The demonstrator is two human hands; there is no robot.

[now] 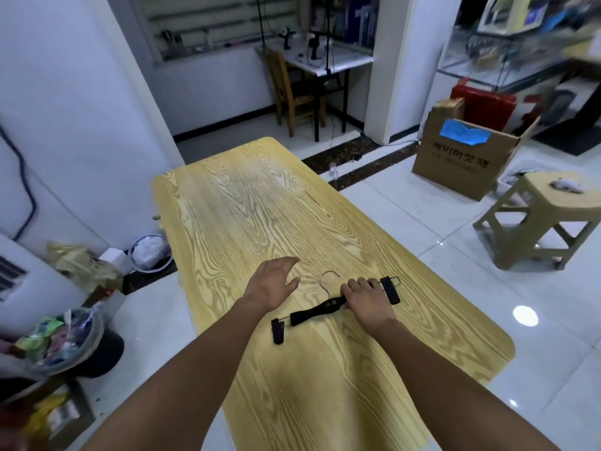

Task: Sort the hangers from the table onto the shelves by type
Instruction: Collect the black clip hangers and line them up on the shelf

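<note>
One black hanger (317, 311) lies flat on the wooden table (260, 206), near the end close to the person. It is the only hanger I can see on the table. It has a clip at each end, the left clip (278, 330) nearer the person and the right clip (390, 289) a bit farther away. So its long side runs across the person, from near-left to far-right. Its shiny metal hook (328, 277) sticks out from the middle and points away from the person, toward the far end of the table. The right hand (367, 296) has its fingers curled over the bar, between the middle and the right clip. The left hand (271, 283) is spread flat with nothing in it, just beside the hook. I think the step now is picking this hanger up. Next it needs a lift off the table and a walk to the shelf for clip hangers. No shelves show here, so the person will likely have to turn. A box (461, 157) and a stool (540, 222) stand on the floor to the right, well apart from the table.
</note>
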